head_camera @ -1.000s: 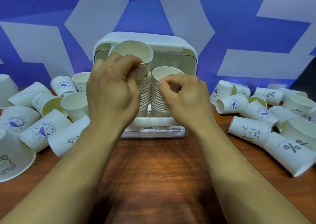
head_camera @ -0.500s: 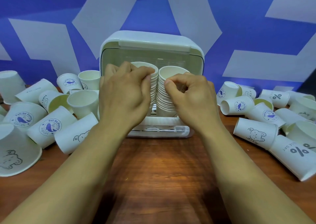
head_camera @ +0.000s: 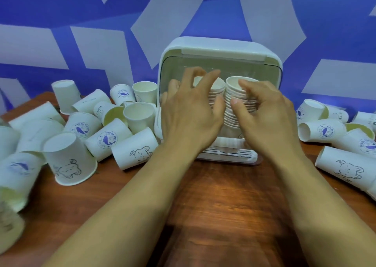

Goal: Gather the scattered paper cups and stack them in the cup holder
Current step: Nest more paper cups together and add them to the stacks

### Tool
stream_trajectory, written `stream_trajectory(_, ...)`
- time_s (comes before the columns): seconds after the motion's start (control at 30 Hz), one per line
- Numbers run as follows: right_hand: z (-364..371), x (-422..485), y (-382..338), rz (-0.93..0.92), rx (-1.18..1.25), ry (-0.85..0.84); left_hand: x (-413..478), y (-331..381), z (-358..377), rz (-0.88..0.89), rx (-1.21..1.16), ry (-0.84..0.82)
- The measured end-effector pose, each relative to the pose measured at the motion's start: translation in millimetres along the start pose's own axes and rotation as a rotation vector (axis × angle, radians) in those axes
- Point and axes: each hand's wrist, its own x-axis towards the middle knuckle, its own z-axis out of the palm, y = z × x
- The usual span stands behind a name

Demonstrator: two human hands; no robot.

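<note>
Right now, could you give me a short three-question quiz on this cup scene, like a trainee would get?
1. True or false: inside the cup holder, a left stack and a right stack stand side by side.
2. The upside-down bear cup stands: A) left of the holder, B) inside it, C) on its lid.
3. Fill in: the hand with spread fingers in front of the left stack is the ____ hand.

Key: 1 true; 2 A; 3 left hand.
</note>
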Motion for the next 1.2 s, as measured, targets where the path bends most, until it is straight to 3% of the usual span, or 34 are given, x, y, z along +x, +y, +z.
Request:
stream_trajectory(0.2,-3,-4,-16,-0.052,0.005,0.117,-17,-18,-21,-0.111,-0.165,0.173)
stream_trajectory(0.33,3,-19,-46,-0.193,0.14,0.215,-38,-55,-42,-0.222,-0.021,0.124)
stream_trajectory(0.4,16,-35,-61,-0.257,0.189,0.137,-46,-78,-55,-0.274,0.124,0.063)
stream_trajectory(0.5,43,-67,-76,-0.234,0.206,-0.12,-54,-106,-75,-0.359,0.289,-0.007)
stream_trajectory(0.63,74,-103,-80,-0.189,0.149,-0.313,-56,-123,-83,-0.31,0.382,-0.08)
stream_trajectory(0.9,90,-113,-85,-0.095,0.206,-0.313,-68,-120,-64,-0.234,0.312,-0.212)
stream_trajectory(1.2,93,-111,-81,0.01,0.272,-0.314,-71,-117,-58,-0.238,0.269,-0.153)
